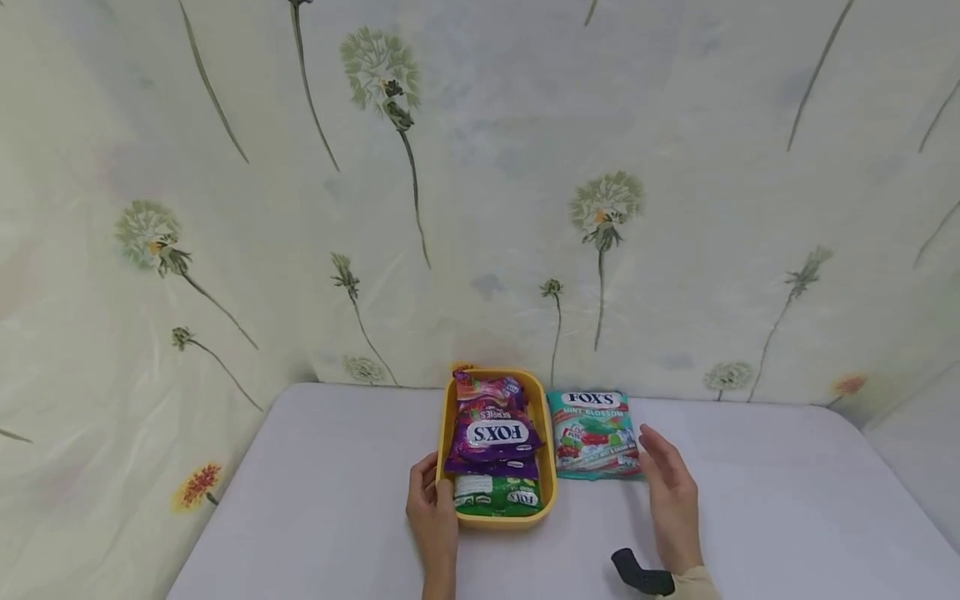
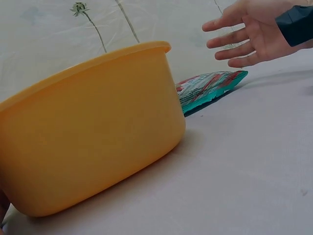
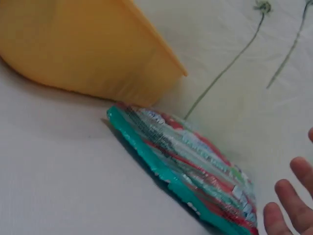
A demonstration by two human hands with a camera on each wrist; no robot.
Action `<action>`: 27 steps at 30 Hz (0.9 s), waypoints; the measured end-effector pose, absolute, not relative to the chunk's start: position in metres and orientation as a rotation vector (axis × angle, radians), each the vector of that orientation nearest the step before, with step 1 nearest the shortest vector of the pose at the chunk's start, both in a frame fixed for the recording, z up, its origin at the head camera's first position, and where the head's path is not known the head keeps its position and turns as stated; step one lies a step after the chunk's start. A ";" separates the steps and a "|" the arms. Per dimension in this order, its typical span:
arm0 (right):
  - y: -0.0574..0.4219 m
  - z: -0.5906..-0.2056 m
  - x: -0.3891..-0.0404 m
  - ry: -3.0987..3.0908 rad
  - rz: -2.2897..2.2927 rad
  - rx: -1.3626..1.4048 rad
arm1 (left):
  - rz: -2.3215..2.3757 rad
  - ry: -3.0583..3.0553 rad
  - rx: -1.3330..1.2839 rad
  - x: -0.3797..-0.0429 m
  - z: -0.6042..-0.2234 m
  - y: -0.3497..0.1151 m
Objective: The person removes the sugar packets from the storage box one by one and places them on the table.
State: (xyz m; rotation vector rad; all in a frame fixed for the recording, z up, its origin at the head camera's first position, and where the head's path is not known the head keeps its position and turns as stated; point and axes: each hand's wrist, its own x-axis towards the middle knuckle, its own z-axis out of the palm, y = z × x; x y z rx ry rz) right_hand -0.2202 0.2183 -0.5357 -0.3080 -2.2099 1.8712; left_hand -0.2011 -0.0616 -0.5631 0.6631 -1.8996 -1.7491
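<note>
On the pale-covered table stood a yellow tub, its near left side gripped by the left hand with fingers curled along the outer wall, while the right hand, nearly straight-fingered and holding nothing, hovered near the teal mint bag that lay just right of the tub. Inside sat a purple bag and a green bag. The step seemed to be steadying the tub and reaching for the mint bag; the next move probably called for the right fingers to close on its edge.
</note>
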 end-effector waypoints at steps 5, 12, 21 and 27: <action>0.216 -0.520 -0.218 -2.195 2.012 -0.122 | -1.752 -1.887 0.641 -0.202 -0.561 -0.061; 0.199 -0.500 -0.209 -2.252 2.049 -0.019 | -1.768 -1.902 0.659 -0.202 -0.562 -0.059; 0.159 -0.483 -0.209 -2.296 2.144 0.172 | -1.750 -1.894 0.654 -0.203 -0.561 -0.060; 0.128 -0.482 -0.204 -2.343 2.215 0.227 | -1.751 -1.913 0.686 -0.201 -0.561 -0.062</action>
